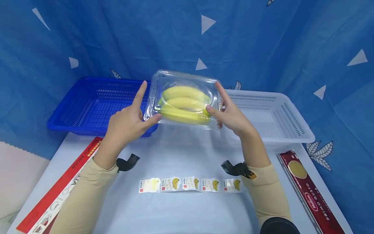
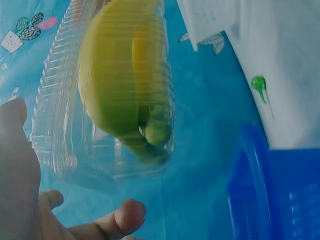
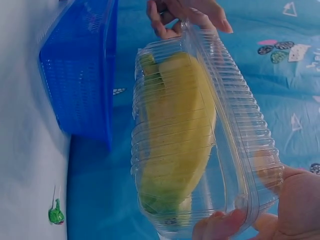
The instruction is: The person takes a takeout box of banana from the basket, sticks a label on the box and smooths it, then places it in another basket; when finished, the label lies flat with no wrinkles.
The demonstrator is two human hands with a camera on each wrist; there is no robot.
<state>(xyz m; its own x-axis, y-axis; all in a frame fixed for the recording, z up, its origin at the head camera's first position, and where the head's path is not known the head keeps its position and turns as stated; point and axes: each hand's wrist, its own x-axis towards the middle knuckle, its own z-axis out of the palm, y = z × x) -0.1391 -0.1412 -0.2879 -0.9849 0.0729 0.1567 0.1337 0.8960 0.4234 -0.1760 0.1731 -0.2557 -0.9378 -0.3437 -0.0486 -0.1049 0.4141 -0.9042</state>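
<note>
Clear box (image 1: 187, 78) of bananas (image 1: 184, 103) held above table (image 1: 181, 156), between blue basket (image 1: 102, 112) and white basket (image 1: 260, 125); left edge pinched by left hand (image 1: 127, 121), right edge by right hand (image 1: 232, 113).

Colours and patterns, logged from my remote station.
I read the bananas (image 1: 185, 104) as yellow, green toward the ends; container (image 1: 181, 79) colourless; one basket (image 1: 102, 112) deep blue, the other basket (image 1: 260, 122) white; backdrop cloth (image 1: 175, 39) blue with white triangles and black-and-white leaves; labels (image 1: 192, 184) white, yellow banana prints, red marks; sleeves (image 1: 267, 191) beige; right-hand packet (image 1: 309, 191) dark red, gold disc.
</note>
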